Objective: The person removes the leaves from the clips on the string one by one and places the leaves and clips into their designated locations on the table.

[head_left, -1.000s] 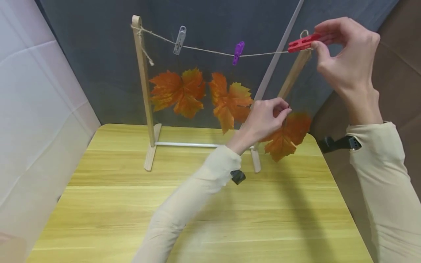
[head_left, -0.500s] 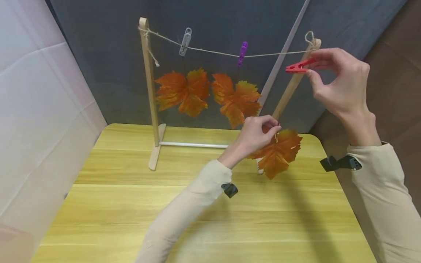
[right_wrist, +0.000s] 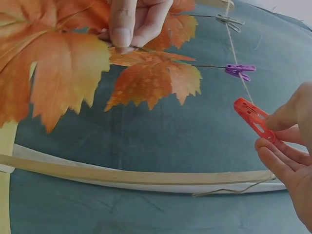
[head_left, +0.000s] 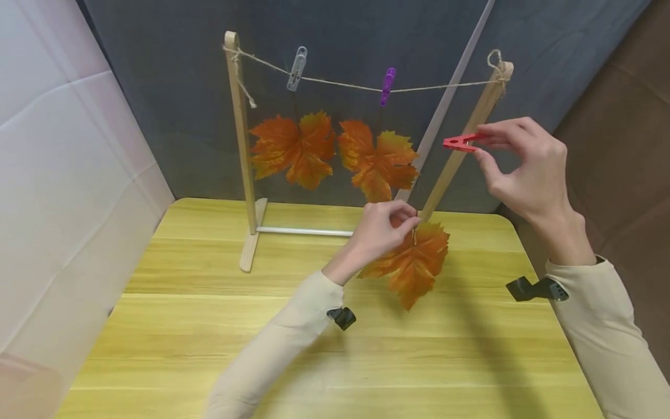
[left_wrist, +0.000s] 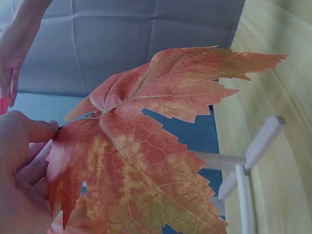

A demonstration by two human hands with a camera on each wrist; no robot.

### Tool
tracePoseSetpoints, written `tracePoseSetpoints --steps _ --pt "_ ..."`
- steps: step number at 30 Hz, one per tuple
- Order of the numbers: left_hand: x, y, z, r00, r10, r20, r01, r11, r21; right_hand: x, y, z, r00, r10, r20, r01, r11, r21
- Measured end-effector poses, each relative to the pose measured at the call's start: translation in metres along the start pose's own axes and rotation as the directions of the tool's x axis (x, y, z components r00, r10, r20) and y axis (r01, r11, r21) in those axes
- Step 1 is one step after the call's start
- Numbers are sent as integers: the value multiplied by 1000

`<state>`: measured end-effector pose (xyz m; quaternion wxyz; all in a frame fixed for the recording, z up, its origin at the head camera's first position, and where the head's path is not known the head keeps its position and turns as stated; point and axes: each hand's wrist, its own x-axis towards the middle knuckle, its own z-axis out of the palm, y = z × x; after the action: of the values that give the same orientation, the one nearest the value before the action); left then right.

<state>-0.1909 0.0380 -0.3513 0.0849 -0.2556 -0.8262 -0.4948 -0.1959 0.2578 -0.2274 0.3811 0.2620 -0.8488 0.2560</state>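
Observation:
My left hand (head_left: 384, 228) pinches the stem of an orange artificial maple leaf (head_left: 413, 267), held in front of the rack's right side. In the left wrist view the leaf (left_wrist: 131, 146) spreads wide beyond thumb and finger. My right hand (head_left: 531, 166), higher and to the right, holds a red clothespin (head_left: 460, 142) by its handle ends, below the string (head_left: 335, 82). The right wrist view shows this red clothespin (right_wrist: 254, 119) between thumb and fingers. Two other leaves hang from the string, the left one (head_left: 295, 150) under a grey clothespin (head_left: 296, 68), the other (head_left: 378, 160) under a purple clothespin (head_left: 387, 87).
The string runs between two wooden posts, the left post (head_left: 242, 134) and the right post (head_left: 471, 125). A white rod (head_left: 306, 231) joins their feet on the wooden table (head_left: 199, 326). Grey cloth (head_left: 173, 105) stands behind, with a brown cloth (head_left: 617, 134) at right.
Both hands have come down from the string, the left one also moving leftward with its leaf. The red clothespin has moved away from the string, staying in the right hand.

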Motion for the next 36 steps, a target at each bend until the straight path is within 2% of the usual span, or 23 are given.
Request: tracePoseSetpoints --steps 7,14,19,26,32,36 --pt "-16 -10 -15 997 -79 8 79 997 -10 -18 3 5 999 31 20 -31 999 24" --pt "-35 -29 -29 991 -132 -5 132 991 12 -41 8 12 998 51 45 -53 998 43" --pt "-51 -47 -45 987 -161 -23 162 985 50 -59 11 13 992 109 58 -113 991 65" --pt "-71 -70 -72 964 -257 -71 260 964 50 -81 17 11 983 153 99 -158 986 51" --pt "-88 -80 -90 943 -316 -100 318 948 -2 -98 21 16 979 169 118 -177 982 70" --pt "-100 -85 -99 932 -340 -128 342 940 -7 -107 24 21 976 180 126 -190 979 78"
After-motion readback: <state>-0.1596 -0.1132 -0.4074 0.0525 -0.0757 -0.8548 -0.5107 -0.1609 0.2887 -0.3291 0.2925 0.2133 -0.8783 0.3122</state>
